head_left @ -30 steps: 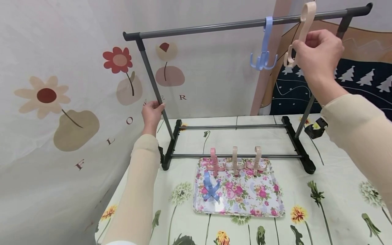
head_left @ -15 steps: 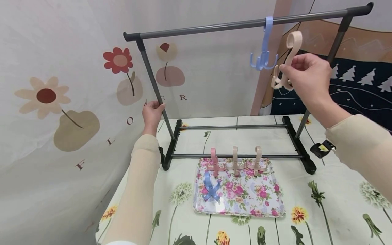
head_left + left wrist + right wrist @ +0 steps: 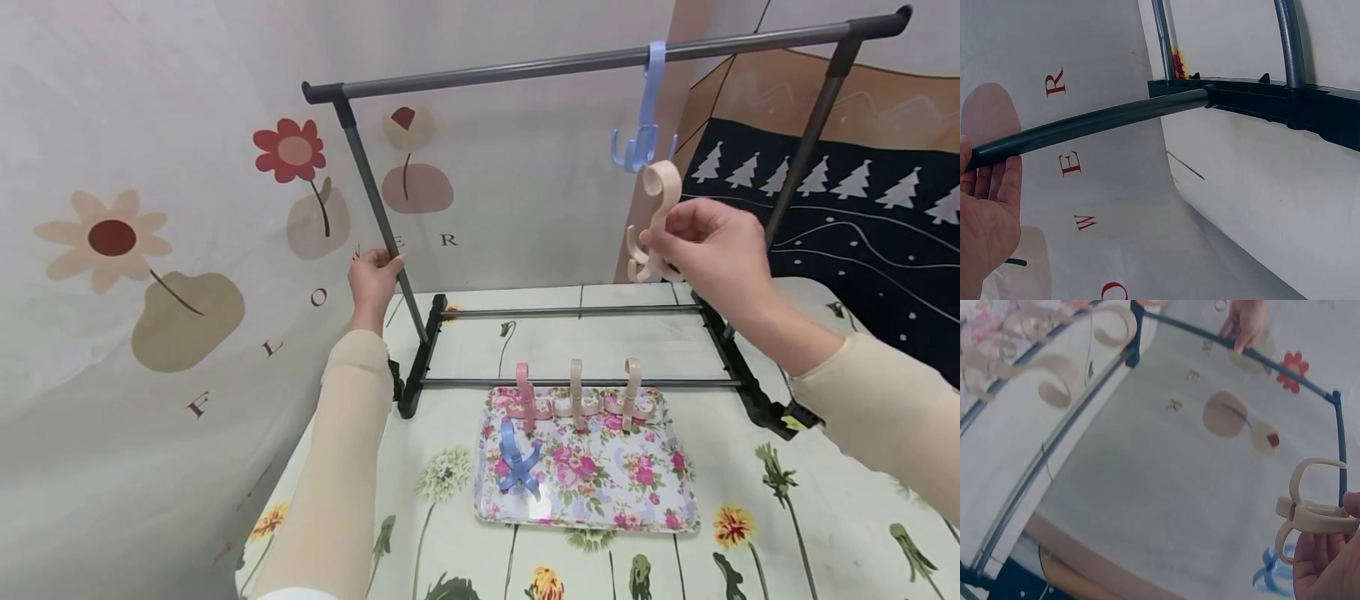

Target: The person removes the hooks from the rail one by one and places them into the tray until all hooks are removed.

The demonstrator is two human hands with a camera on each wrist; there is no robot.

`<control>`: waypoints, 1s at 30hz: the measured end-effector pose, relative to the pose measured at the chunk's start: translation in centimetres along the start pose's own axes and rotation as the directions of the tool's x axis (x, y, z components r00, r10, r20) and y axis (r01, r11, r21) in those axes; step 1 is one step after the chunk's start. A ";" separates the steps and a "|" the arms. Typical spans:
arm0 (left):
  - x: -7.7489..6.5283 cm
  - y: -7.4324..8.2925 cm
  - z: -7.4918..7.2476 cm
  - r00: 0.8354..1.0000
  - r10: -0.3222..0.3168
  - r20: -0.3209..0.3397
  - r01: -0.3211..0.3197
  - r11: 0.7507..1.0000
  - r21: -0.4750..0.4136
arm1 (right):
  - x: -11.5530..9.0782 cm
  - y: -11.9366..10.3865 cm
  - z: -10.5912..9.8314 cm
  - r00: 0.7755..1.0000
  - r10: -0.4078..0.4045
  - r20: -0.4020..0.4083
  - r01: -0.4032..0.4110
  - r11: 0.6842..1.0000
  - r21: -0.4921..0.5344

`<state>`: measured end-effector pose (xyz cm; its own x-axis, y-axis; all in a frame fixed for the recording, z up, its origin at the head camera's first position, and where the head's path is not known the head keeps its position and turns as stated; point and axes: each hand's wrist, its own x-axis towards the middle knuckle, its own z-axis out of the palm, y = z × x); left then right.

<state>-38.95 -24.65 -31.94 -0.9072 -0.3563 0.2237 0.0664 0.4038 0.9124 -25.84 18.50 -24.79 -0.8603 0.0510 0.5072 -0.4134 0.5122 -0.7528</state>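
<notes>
My left hand (image 3: 371, 287) grips the left post (image 3: 1097, 122) of a grey clothes rack, thumb and fingers about the tube. With my right hand (image 3: 716, 250) I pinch a beige multi-claw hook (image 3: 662, 185), its curled top up and its claws down. It is in the air, apart from the rack, just below a blue hook (image 3: 651, 100) that hangs on the top bar (image 3: 510, 68). On a floral tray (image 3: 600, 508) lie another blue hook (image 3: 515, 458), a pink hook (image 3: 524, 392) and two pale hooks, one central (image 3: 576, 392), one to the right (image 3: 632, 392).
The rack's lower bars (image 3: 570, 312) and black feet (image 3: 420, 358) stand on a flower-print tablecloth (image 3: 442, 558). The tray lies at the front lower bar. Behind hangs a curtain with printed flowers (image 3: 291, 150), and a dark cloth with trees (image 3: 847, 225) is at the right.
My right hand has brought the beige hook down and left, from beside the top bar to below the hanging blue hook. My left hand has stayed on the post.
</notes>
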 end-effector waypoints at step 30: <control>-0.4 0.0 0.1 1.000 0.020 -0.012 -0.020 1.000 -0.021 | -8.6 3.9 6.5 0.937 0.065 0.342 -0.086 0.995 0.045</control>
<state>-38.60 -24.38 -32.10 -0.9008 -0.3579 0.2458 0.0932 0.3935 0.9146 -22.01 14.52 -34.84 -0.9355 -0.2124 0.2825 -0.3511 0.4671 -0.8115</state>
